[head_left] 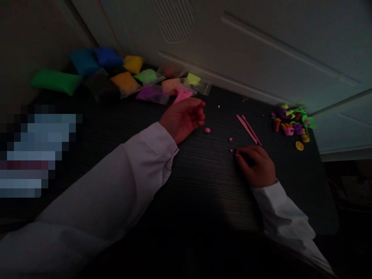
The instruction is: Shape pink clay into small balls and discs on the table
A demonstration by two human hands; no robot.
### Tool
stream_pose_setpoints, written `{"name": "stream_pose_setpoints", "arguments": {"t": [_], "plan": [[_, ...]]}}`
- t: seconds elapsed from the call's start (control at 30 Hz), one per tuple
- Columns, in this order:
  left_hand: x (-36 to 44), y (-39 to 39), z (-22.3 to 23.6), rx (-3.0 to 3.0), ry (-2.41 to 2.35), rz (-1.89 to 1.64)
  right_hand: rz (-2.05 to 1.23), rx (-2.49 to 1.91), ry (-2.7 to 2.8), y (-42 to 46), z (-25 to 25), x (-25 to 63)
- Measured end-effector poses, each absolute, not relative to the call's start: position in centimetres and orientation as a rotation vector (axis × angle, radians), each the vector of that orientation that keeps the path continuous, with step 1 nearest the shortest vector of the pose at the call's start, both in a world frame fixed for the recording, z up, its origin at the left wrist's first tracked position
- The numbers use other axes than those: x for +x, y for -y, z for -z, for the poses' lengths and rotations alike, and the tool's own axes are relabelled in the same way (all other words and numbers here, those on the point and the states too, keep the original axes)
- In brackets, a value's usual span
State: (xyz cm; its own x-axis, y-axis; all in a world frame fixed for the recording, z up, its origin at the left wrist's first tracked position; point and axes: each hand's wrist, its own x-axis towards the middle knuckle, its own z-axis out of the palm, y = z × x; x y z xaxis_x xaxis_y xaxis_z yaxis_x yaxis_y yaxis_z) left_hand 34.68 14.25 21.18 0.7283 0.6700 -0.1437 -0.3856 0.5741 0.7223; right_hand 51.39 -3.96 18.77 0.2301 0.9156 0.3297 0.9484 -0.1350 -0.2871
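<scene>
Dim view down at a dark tabletop w/ fine wood grain (203, 182); person's 2 bare hands, both in white long sleeves. L hand (186, 119) is mid-table, nr the bright-pink clay-like material (183, 94) in clear packaging; its fingers are half-curled, apart from the palm, w/ nothing visible in them. R hand (257, 164) is lower right, thumb & index tips drawn close at a tiny pink speck (237, 151); can't tell if they clamp it. Btwn the hands are 3 loose pink pcs: a larger rounded pink blob (207, 130) just beside the L fingers, a small pink ball (230, 139), & a tinier pink ball (231, 150) just beside the R fingertips. Above the R hand, 2 slim pink tools (248, 130) lie side by side at a slant. Beyond, a yellow crumb (219, 106). Far R: cluster of mini models, incl. a pink cup of orange sticks (287, 130) & a round yellow disc (299, 145). Back L: soft multicoloured packs, incl. a long green pack (57, 80) & a blue pack (108, 57). Far L edge: pixelated, unreadable.
</scene>
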Motion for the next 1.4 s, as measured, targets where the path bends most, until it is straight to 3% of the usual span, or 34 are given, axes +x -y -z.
{"name": "stream_pose_setpoints", "arguments": {"t": [1.1, 1.4], "plan": [[35.2, -13.7, -20.7, 0.976, -0.389, -0.616, 0.239, -2.045, 1.976, 5.6, -19.6, 51.1], [35.4, -13.4, -20.4, 1.034, -0.394, -0.618, 0.262, -2.183, 1.794, 4.3, -19.0, 51.1]]}}
